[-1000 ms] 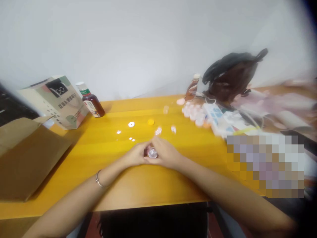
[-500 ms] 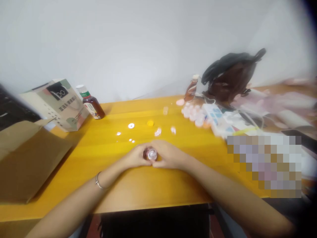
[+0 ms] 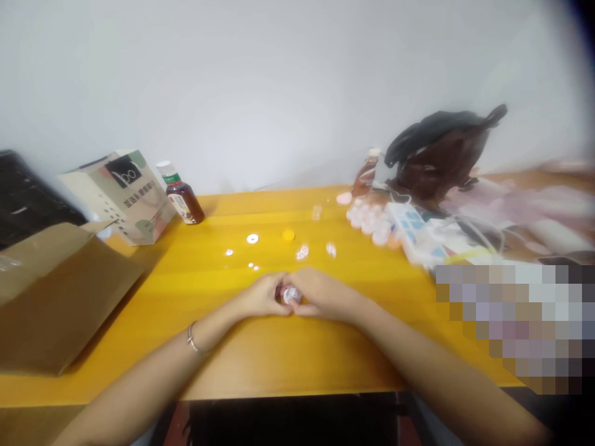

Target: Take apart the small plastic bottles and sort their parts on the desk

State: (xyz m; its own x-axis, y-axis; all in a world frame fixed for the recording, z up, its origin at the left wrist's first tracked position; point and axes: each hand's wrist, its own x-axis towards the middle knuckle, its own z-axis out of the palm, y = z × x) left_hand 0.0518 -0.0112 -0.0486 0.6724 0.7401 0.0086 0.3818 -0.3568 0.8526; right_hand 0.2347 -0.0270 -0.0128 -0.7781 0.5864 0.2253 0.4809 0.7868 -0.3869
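A small clear, round-topped container [image 3: 292,295] sits between my two hands near the table's front middle. My left hand [image 3: 266,295] curls round its left side, and a bracelet circles that wrist. From the right, my right hand [image 3: 317,293] wraps it, fingertips meeting those of the left. Beyond the hands lie a white ring-like disc [image 3: 252,238], a yellow round piece [image 3: 289,235] and several small shiny pieces, among them a clear one [image 3: 302,252] and another [image 3: 331,249]. Blur hides the container's details.
On the wooden table [image 3: 232,365], an open brown paper bag [image 3: 60,297], a printed bag [image 3: 139,204] and a dark red bottle [image 3: 186,201] stand left. Right are a brown drink bottle [image 3: 366,174], pale round items [image 3: 369,222], a dark bag [image 3: 432,155] and a cable.
The whole view has shifted slightly, so everything appears a little further right. My hands remain round the small container, with the right fingers slightly more over it.
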